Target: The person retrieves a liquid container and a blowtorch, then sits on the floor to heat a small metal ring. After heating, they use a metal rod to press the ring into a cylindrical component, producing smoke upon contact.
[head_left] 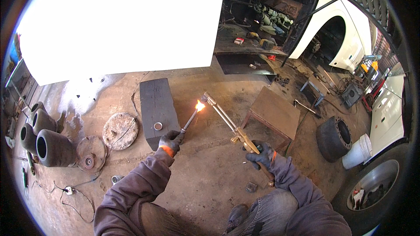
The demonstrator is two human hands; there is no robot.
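My left hand (pixel 171 142), in a dark glove, is closed around the lower end of a metal rod (pixel 189 121) that tilts up and to the right. A bright orange-yellow flame (pixel 200 105) glows at the rod's upper tip. Gripped by its brass handle, a cutting torch (pixel 228 123) slants from my gloved right hand (pixel 260 154) up to the left, with its head by the flame. Beside my left hand stands a long dark block (pixel 157 98), and a small metal ring (pixel 158 126) rests on it.
A rusty metal table (pixel 275 112) stands to the right, with a hammer (pixel 306 107), a brake drum (pixel 332 139), a white bucket (pixel 358 152) and a wheel (pixel 376 185) beyond. Leftward lie round plates (pixel 120 124), several black cylinders (pixel 57 150) and a cable (pixel 83 205). A white panel (pixel 122 22) hangs ahead.
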